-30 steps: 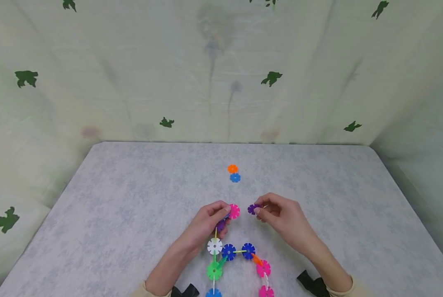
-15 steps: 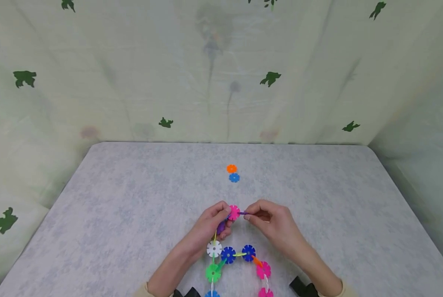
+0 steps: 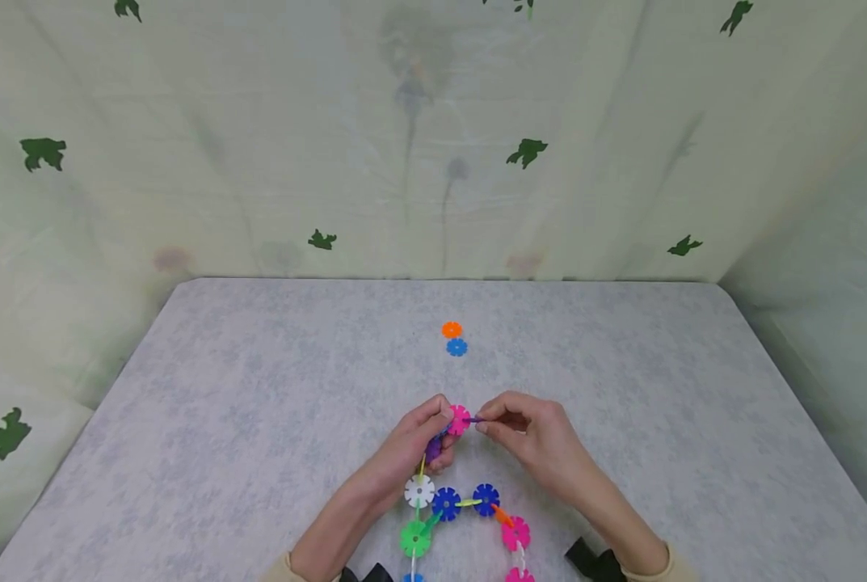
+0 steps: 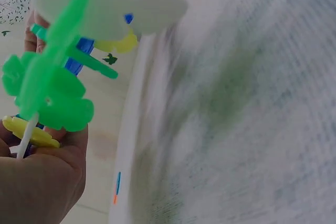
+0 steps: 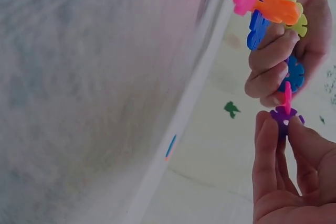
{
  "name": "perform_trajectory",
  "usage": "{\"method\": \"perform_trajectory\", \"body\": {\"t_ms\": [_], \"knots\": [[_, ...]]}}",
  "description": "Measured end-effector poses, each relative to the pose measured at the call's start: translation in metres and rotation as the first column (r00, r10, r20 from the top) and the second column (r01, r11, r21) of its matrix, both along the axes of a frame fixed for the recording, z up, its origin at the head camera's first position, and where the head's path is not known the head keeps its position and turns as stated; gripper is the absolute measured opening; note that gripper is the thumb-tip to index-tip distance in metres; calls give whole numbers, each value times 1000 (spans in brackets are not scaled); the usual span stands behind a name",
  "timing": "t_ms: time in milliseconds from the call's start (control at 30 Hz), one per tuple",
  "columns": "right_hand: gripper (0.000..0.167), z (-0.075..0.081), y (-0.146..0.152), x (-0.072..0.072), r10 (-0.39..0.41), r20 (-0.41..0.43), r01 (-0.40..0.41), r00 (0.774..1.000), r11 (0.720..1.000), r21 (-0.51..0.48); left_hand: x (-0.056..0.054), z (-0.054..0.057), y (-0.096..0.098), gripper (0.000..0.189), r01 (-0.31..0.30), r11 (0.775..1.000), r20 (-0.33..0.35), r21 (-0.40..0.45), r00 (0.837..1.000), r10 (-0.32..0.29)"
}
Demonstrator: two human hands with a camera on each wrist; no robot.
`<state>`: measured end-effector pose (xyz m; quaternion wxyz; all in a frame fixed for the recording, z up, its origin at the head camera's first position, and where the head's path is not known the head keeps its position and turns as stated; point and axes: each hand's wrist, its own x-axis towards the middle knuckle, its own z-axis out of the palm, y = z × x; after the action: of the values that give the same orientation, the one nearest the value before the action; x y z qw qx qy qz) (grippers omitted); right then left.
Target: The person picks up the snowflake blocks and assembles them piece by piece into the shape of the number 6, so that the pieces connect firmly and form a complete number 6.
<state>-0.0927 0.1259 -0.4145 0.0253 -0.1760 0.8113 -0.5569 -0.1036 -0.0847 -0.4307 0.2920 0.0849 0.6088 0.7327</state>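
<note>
My left hand (image 3: 420, 432) grips one end of a chain of notched plastic discs, its fingers curled round it. A pink disc (image 3: 459, 419) sticks out past the thumb, with a purple disc (image 3: 434, 447) partly hidden below. In the right wrist view a blue disc (image 5: 295, 74) sits beside the left fingers. My right hand (image 3: 538, 432) pinches another purple disc (image 5: 283, 120) between thumb and fingertips. That disc stands edge-on in the head view, meeting the pink disc's right rim. Below hang a white disc (image 3: 419, 491), a green disc (image 3: 414, 538) and two dark blue discs (image 3: 446, 504).
An orange disc (image 3: 452, 330) and a light blue disc (image 3: 457, 347) lie farther back on the grey table (image 3: 295, 364). More pink discs (image 3: 516, 533) of the chain run toward the front edge. A pale curtain (image 3: 331, 145) with green leaf shapes hangs behind.
My right hand has moved left, bringing its purple disc to the pink disc and turning it edge-on. The left hand has stayed nearly in place, still holding the chain.
</note>
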Motion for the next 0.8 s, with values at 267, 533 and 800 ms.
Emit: {"method": "perform_trajectory", "body": {"t_ms": [267,533,800], "knots": [[19,0,12,-7,29,117,-34,993,998,43,-2,-2,0,25,-114,982,-75,-147,992,104],[32,3,31,-40,94,146,-103,985,993,57,-7,-2,-10,24,-161,964,-89,-213,985,145],[22,-2,26,-96,120,73,-133,990,970,202,-10,-1,-15,23,-157,972,-47,-172,987,151]]}}
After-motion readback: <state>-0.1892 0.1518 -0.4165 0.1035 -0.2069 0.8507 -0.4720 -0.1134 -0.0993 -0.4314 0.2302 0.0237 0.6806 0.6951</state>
